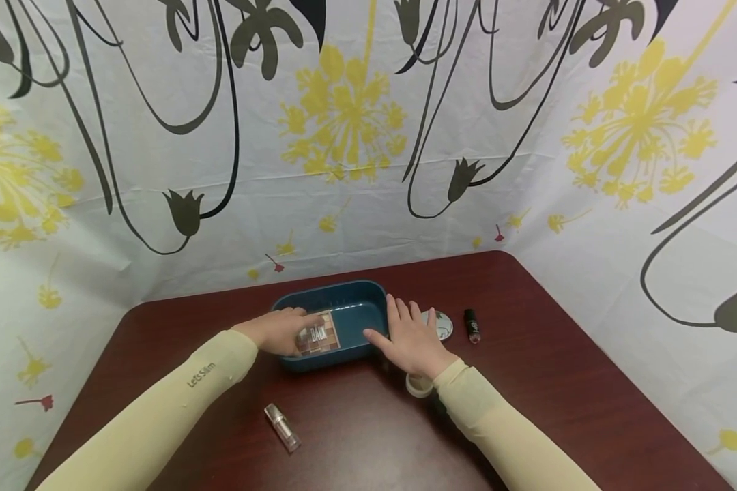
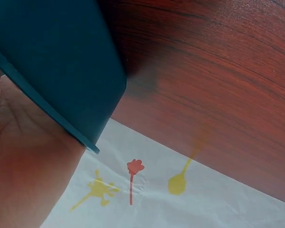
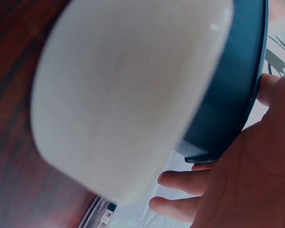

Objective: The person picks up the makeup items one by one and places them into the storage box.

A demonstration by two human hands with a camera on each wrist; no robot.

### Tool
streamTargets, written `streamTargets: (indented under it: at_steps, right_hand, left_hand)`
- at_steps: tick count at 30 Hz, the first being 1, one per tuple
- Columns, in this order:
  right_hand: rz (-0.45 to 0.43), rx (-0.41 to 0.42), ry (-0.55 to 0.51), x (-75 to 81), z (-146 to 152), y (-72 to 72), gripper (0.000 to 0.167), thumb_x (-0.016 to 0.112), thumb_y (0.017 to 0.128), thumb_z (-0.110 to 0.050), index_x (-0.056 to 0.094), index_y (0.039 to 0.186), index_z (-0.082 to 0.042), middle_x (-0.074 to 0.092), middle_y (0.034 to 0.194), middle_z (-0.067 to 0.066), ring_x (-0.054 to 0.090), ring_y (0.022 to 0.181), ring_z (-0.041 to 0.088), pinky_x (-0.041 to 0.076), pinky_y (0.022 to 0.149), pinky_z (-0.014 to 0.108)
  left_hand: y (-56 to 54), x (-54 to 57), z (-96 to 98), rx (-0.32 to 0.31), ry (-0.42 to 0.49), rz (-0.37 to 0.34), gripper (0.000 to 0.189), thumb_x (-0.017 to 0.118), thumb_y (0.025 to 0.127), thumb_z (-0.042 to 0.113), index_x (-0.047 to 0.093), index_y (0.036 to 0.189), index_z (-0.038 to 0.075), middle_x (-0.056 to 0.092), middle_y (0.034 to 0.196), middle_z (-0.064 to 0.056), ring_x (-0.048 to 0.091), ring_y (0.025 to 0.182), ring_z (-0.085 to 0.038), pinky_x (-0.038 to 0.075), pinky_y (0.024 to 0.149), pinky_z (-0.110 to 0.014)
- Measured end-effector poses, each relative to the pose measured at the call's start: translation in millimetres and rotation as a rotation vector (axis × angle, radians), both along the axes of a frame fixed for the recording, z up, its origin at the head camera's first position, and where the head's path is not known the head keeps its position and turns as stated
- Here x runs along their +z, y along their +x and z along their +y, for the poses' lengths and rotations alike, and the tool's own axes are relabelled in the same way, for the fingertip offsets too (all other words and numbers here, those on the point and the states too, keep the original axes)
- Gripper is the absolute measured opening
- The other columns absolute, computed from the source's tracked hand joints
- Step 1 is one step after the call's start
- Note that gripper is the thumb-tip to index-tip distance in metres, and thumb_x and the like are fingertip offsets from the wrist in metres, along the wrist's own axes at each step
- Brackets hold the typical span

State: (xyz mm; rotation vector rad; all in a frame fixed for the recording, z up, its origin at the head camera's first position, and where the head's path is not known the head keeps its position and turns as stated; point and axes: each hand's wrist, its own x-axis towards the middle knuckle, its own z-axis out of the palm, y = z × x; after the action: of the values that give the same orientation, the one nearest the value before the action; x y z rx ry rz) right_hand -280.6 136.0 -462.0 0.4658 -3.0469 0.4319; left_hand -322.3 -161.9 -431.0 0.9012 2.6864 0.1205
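A blue-green rectangular tray (image 1: pixel 362 317) stands on the table. Inside its left part is an eyeshadow palette (image 1: pixel 328 334) with lettering on its clear lid. Reaching over the left rim, my left hand (image 1: pixel 282 330) holds the palette's left side; some fingertips are hidden. In the left wrist view, the left palm (image 2: pixel 33 156) lies against the tray's outer edge. My right hand (image 1: pixel 411 337) rests at the tray's right rim, fingers straight and spread, thumb over the edge. Close beneath the right wrist is a pale jar (image 1: pixel 419 386), which looms large and white (image 3: pixel 128 95) in the right wrist view.
Right of the right hand lies a round patterned compact (image 1: pixel 443 326), partly covered by the fingers. Farther right is a small black bottle (image 1: pixel 472 326). A shiny cosmetic tube (image 1: pixel 281 427) lies toward the front. Patterned cloth (image 1: pixel 344 218) hangs behind the dark red table (image 1: pixel 565 382).
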Motion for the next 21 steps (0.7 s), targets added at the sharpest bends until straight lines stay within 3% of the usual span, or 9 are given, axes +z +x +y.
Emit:
streamTargets:
  at_steps: [6, 14, 21]
  right_hand:
    - [0.009, 0.002, 0.000, 1.1, 0.5, 0.9, 0.101, 0.025, 0.093, -0.082, 0.012, 0.162, -0.009, 0.022, 0.165, 0.015, 0.021, 0.148, 0.042, 0.004, 0.112, 0.072]
    - [0.026, 0.005, -0.006, -1.2, -0.3, 0.1, 0.102, 0.027, 0.093, -0.081, 0.013, 0.162, -0.009, 0.022, 0.165, 0.015, 0.022, 0.148, 0.042, 0.003, 0.111, 0.073]
    - [0.033, 0.000, 0.000, -1.8, -0.3, -0.6, 0.101, 0.028, 0.093, -0.081, 0.015, 0.162, -0.008, 0.024, 0.164, 0.015, 0.023, 0.147, 0.041, 0.005, 0.111, 0.073]
  left_hand:
    - [0.1, 1.0, -2.5, -0.027, 0.046, 0.008, 0.071, 0.081, 0.086, 0.022, 0.048, 0.149, 0.017, 0.045, 0.146, -0.022, 0.046, 0.131, -0.038, 0.045, 0.102, -0.052]
    - [1.6, 4.2, -6.5, -0.056, 0.095, -0.004, 0.064, 0.074, 0.093, 0.031, 0.048, 0.149, 0.013, 0.044, 0.147, -0.021, 0.046, 0.131, -0.037, 0.044, 0.102, -0.052]
    - [3.4, 6.8, -6.8, -0.040, 0.144, 0.015, 0.063, 0.069, 0.096, 0.040, 0.049, 0.149, 0.012, 0.042, 0.150, -0.019, 0.045, 0.133, -0.035, 0.044, 0.102, -0.051]
